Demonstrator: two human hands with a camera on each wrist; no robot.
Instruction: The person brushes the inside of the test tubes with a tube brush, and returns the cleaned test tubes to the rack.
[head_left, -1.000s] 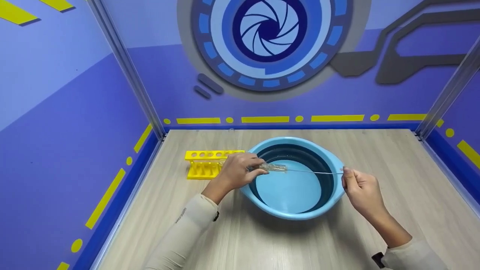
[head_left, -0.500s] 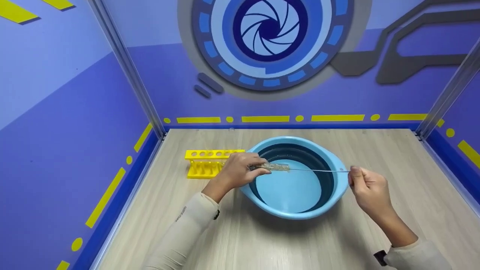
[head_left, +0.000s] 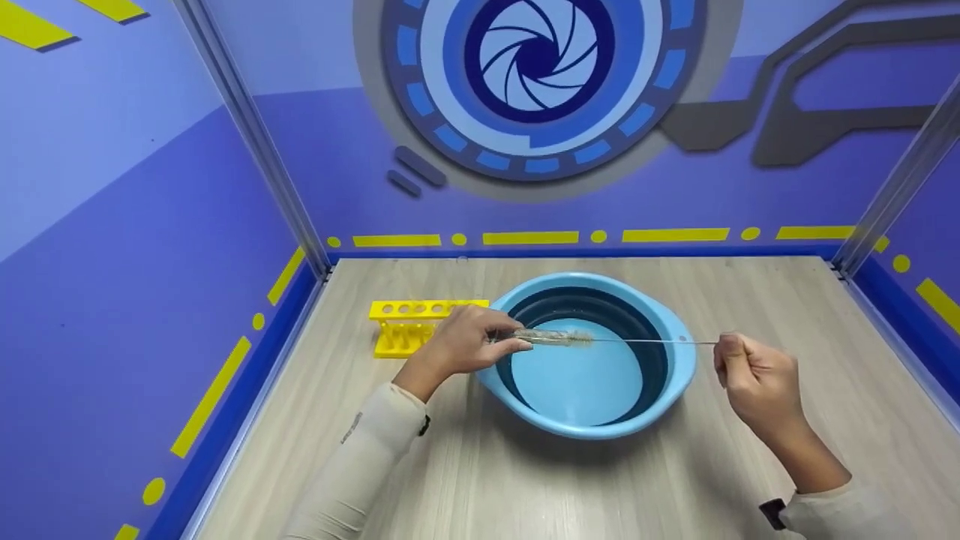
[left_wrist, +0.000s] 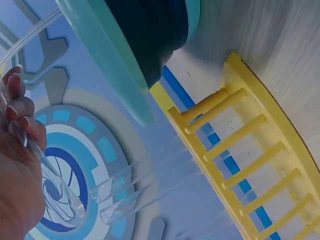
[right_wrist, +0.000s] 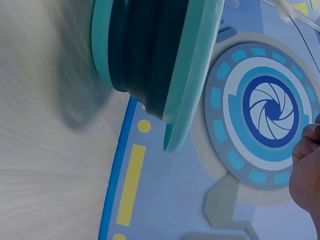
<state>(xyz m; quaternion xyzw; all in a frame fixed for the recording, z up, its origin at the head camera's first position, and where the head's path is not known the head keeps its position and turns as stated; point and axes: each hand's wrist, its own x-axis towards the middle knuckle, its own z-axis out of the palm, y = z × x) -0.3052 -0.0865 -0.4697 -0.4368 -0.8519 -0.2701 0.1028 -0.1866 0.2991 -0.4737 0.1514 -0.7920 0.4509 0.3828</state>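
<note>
My left hand point(head_left: 466, 341) holds a clear glass test tube point(head_left: 541, 337) level over the left part of a blue basin point(head_left: 684, 360). The tube's rounded end point(left_wrist: 70, 212) sticks out past the palm in the left wrist view. Beyond the basin's right rim, my right hand point(head_left: 761, 382) pinches the thin wire handle of a test tube brush. Its pale bristles point(head_left: 582, 339) show at the tube's mouth, partly outside it. In the right wrist view the bristle tuft point(right_wrist: 285, 10) appears at the top edge, and only part of the right hand point(right_wrist: 306, 172) shows.
A yellow test tube rack point(head_left: 390, 350) stands left of the basin, partly behind the left hand. Clear test tubes point(left_wrist: 117, 187) stand in it. Blue panels point(head_left: 300, 172) wall in the wooden table point(head_left: 795, 315) at the back and sides.
My right hand has moved to the right, drawing the brush along, so its bristles now emerge from the tube's mouth. The left hand has shifted slightly left and still grips the tube.
</note>
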